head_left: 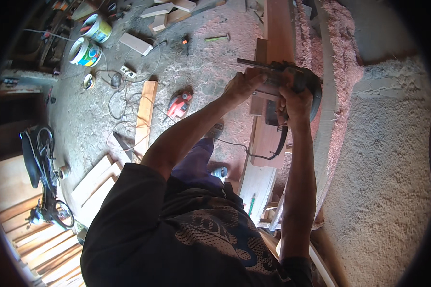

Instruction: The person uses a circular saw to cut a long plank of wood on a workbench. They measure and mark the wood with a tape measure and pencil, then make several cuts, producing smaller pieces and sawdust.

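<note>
A dark circular saw (315, 93) sits across a long reddish wooden beam (278, 33) on a narrow bench. My right hand (297, 103) is wrapped round its rear handle. On the saw's left side, my left hand (244, 86) is closed at the edge of the base, under a thin dark bar; its fingertips are partly hidden. The saw's cord (283, 141) loops back over the beam toward my legs. The blade is out of sight.
Pink shavings (342, 52) line the bench's right side, beside a rough wall (383, 158). On the floor lie a red power tool (179, 104), a green hammer (218, 38), tangled cords, boards (146, 112) and buckets (87, 51). A motorbike (45, 177) stands at the left.
</note>
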Demonstrator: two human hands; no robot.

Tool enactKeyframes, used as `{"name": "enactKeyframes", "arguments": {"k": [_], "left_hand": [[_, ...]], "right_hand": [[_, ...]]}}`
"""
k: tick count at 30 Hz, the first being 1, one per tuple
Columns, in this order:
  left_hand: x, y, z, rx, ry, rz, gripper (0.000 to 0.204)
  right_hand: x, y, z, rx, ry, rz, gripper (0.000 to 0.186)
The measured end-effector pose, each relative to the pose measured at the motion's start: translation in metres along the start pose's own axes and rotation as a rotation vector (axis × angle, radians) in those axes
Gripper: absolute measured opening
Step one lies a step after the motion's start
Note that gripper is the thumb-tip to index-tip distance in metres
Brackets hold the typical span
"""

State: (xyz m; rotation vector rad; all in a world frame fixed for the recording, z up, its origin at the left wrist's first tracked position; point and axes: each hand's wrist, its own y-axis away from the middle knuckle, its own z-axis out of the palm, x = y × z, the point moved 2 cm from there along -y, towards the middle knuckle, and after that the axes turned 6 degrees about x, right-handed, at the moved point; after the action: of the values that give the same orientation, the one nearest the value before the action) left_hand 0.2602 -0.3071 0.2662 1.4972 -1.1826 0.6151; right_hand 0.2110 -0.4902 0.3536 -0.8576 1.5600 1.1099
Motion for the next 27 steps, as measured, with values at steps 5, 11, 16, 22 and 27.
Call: {"name": "enactKeyframes", "arguments": {"k": [5,11,16,22,27], "left_hand": [[0.007,0.002,-0.004,0.060,0.034,0.020,0.112],[0.025,0.012,-0.017,0.038,0.034,0.036,0.104],[0.000,-0.028,0.010,-0.019,-0.290,0.267,0.073],[-0.038,-0.049,0.007,-0.183,-0.058,0.248,0.052],[0.015,-0.002,0.009,-0.023,0.112,0.046,0.061]], "right_hand": [[-0.004,-0.005,0.004,-0.015,0.008,0.017,0.016],[-0.005,-0.011,0.010,0.001,0.017,-0.030,0.011],[0.000,-0.015,0.000,0.058,0.112,0.004,0.011],[0.006,-0.026,-0.004,0.133,0.531,-0.041,0.028],[0.010,-0.026,0.000,0.107,0.455,-0.141,0.046]]}}
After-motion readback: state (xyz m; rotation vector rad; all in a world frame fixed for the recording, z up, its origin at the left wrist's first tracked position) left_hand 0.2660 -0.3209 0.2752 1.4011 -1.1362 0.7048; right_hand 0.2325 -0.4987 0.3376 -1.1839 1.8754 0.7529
